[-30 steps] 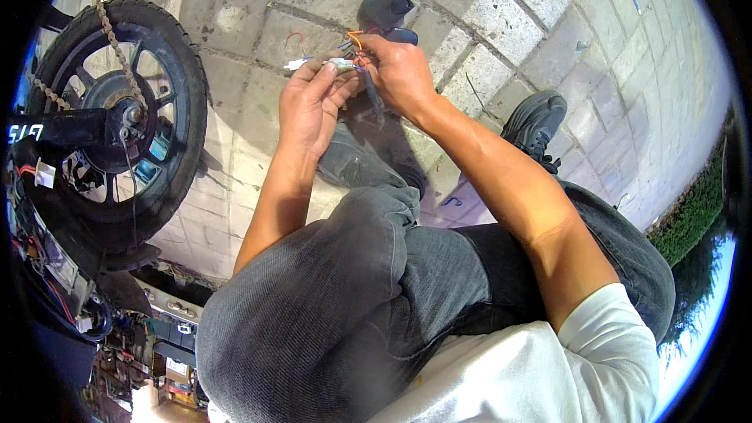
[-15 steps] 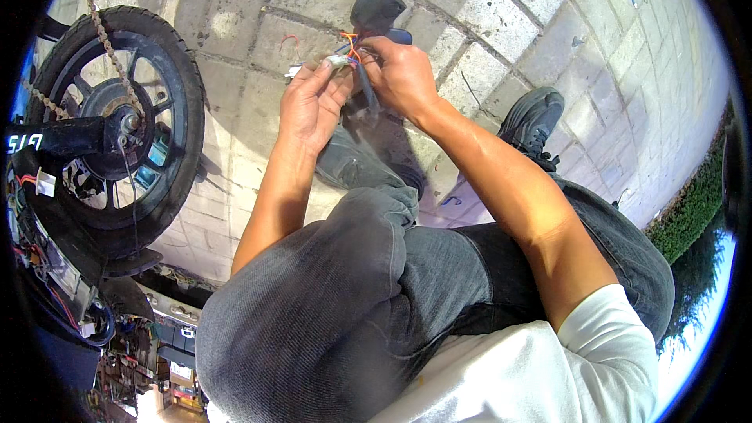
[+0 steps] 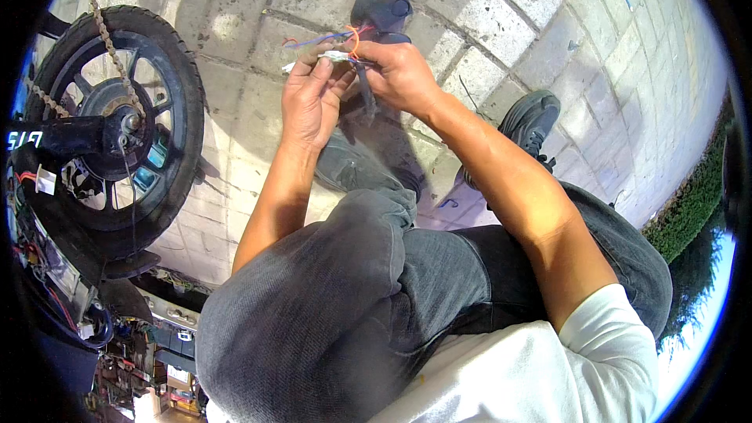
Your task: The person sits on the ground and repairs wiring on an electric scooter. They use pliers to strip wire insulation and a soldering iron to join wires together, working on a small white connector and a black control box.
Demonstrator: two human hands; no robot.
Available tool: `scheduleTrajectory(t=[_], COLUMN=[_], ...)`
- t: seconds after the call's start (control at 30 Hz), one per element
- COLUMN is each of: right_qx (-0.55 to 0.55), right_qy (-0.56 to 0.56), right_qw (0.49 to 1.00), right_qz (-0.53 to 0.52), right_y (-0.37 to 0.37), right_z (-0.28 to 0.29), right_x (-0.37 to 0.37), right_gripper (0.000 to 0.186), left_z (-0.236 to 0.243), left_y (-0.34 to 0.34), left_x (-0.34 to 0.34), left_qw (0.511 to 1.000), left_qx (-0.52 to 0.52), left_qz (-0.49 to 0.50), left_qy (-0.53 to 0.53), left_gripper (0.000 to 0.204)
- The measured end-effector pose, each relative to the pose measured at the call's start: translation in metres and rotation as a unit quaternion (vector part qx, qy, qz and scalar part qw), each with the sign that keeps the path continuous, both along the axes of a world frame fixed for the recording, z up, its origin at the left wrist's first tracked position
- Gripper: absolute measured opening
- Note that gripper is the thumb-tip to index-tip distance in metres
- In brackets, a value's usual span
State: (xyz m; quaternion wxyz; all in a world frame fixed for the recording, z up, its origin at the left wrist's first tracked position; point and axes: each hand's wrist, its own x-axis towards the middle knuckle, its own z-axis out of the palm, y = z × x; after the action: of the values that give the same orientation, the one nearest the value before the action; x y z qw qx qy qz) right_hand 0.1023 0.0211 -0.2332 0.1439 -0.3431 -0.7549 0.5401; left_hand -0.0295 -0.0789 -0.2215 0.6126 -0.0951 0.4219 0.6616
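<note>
My left hand [image 3: 307, 106] pinches a small white plug connector [image 3: 335, 56] between thumb and fingers. Close beside it on the right, my right hand [image 3: 403, 78] has its fingers closed on the bundle of thin wires running into the connector. An orange wire [image 3: 356, 37] loops up above the fingertips, while a blue wire [image 3: 325, 38] and a red one stick out leftward. Below the fingers hangs a dark cable sleeve [image 3: 366, 94]. A black rounded plastic part [image 3: 389, 9] shows just beyond my right hand; whether the wires join it is hidden.
At left stands a black spoked wheel [image 3: 188, 133] with a rusty chain [image 3: 106, 31] and a dark swingarm [image 3: 70, 138]. Loose wiring with a white plug [image 3: 45, 180] hangs below. Paving bricks [image 3: 501, 12] cover the ground. My shoe [image 3: 533, 121] rests at right; a hedge [image 3: 689, 211] lies beyond.
The black plastic part has turned and now shows a round detail. The blue and red wires reach further left above my left hand. Both hands have shifted only slightly.
</note>
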Motion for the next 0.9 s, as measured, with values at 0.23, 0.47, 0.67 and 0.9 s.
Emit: scheduleTrajectory(t=[0.23,0.47,0.67,0.9], right_qx=[-0.016,-0.043,-0.082,-0.198], right_qy=[0.029,-0.048,0.009,-0.026], right_qw=[0.999,0.996,0.992,0.980], right_qz=[0.030,-0.058,-0.098,0.016], right_y=[0.011,0.007,0.047,0.048], right_z=[0.007,0.019,0.042,0.040], right_x=[0.004,0.028,0.011,-0.013], right_gripper=[0.035,0.017,0.019,0.021], left_z=[0.004,0.007,0.015,0.014], left_y=[0.008,0.009,0.017,0.009], left_x=[-0.016,-0.012,-0.008,-0.012], left_qw=[0.990,0.973,0.974,0.976], left_qx=[0.036,0.010,-0.001,0.012], left_qz=[-0.109,-0.183,-0.175,-0.191], left_qy=[0.087,0.141,0.141,0.108], left_gripper=[0.024,0.026,0.028,0.026])
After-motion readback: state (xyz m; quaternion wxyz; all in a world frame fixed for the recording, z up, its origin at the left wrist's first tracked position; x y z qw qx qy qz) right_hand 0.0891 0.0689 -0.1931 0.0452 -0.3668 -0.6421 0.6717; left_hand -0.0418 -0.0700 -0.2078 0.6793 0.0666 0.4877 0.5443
